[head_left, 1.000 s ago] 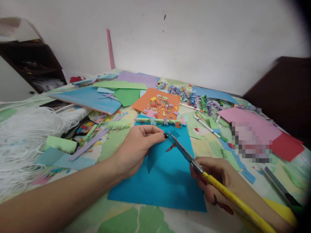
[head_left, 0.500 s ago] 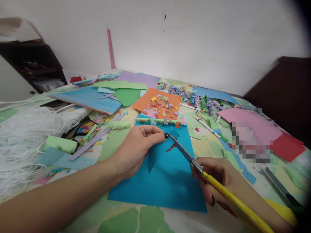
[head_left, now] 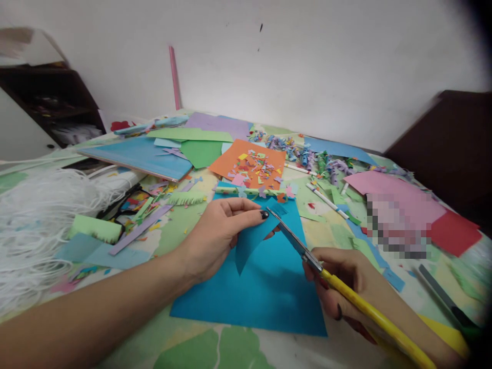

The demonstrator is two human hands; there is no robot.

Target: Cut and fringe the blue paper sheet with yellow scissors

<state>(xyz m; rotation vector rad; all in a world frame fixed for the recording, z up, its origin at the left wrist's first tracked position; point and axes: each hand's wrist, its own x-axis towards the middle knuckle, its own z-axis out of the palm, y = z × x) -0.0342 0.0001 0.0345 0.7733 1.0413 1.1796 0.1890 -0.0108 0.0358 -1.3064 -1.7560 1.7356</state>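
My left hand pinches a small folded piece of blue paper and holds it just above a large blue sheet lying on the table. My right hand grips yellow-handled scissors. Their metal blades reach up-left to the paper's top edge, beside my left thumb. The blades look nearly closed on the paper.
An orange sheet covered in small paper scraps lies behind. Curled paper strips, markers, pink and red paper lie to the right. White stringy material is heaped at left. A blue board sits at the back left.
The scissors have shifted slightly to the right along the small blue piece's edge. My left hand has barely moved.
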